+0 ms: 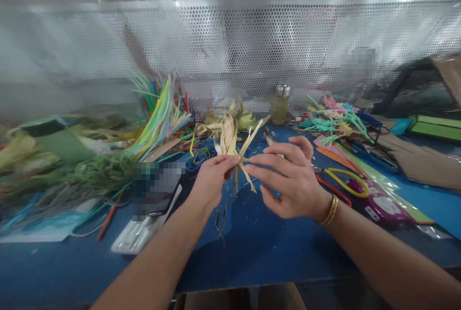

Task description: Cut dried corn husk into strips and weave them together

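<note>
My left hand pinches a bundle of pale dried corn husk between thumb and fingers. Its wide leaves point up, while thin strips stick out to the right and hang below the grip. To the right is my right hand, its fingers spread and their tips close to the husk strips. Whether a fingertip touches a strip I cannot tell. Behind the right fingers shows the end of another brownish husk piece. A dark thin strand lies on the blue table beneath the bundle.
Colourful pipe cleaners stand at the back left, near green fibres. A phone rests by my left forearm. More husks and a lidded bottle stand behind. Yellow-and-red-handled pliers lie right. Perforated metal screen closes the back.
</note>
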`<state>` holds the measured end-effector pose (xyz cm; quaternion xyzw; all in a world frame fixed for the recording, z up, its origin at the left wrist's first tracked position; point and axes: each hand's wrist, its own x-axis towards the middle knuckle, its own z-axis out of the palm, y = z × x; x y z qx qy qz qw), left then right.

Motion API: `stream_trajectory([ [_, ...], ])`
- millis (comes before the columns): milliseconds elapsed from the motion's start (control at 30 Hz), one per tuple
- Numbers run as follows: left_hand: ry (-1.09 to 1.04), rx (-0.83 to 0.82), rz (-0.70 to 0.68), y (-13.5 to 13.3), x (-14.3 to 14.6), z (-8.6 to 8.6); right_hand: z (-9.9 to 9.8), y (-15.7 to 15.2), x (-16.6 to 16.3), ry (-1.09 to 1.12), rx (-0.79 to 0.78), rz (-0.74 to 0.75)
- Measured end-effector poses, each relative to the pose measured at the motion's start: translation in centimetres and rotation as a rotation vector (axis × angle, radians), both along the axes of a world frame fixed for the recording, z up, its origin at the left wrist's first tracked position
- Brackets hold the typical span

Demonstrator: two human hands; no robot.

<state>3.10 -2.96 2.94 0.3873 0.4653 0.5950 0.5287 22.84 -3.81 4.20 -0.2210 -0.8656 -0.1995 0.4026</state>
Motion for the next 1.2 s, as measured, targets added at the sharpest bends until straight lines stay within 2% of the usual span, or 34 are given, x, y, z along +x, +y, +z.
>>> stream_trajectory([
  [100, -0.060, 0.000, -0.025, -0.2, 0.3, -0.1, -0.5, 0.6, -0.6, -0.109, 0.004, -0.088],
  [267, -0.032, 0.055, -0.055, -0.5, 0.8, -0.6, -0.8, 0.9, -1.4, 0.028, -0.040, -0.078],
  [500, 0.162, 0.232, -0.062, -0.9, 1.4, -0.5, -1.6, 1.5, -2.4, 0.457, -0.421, -0.040],
  [667, 0.342, 0.260, -0.078, -1.0, 1.1, -0.4, -2.8, 2.2, -3.1, 0.736, -0.829, 0.137],
  [833, 0.529, 0.283, -0.075, -1.4, 1.1, 0.0, -2.8, 1.9, -3.7, 0.946, -1.211, 0.323],
  [1033, 0.713, 0.343, 0.071, -2.0, 1.4, 0.5, -3.1, 1.6, -4.0, 1.049, -1.280, 0.388],
  [1100, 0.685, 0.320, 0.033, -1.9, 1.2, 0.6, -3.0, 1.5, -3.9, 1.059, -1.321, 0.425],
  [1200, 0.560, 0.256, -0.095, -1.7, 0.6, 0.8, -2.7, 1.4, -3.8, 1.062, -1.474, 0.540],
])
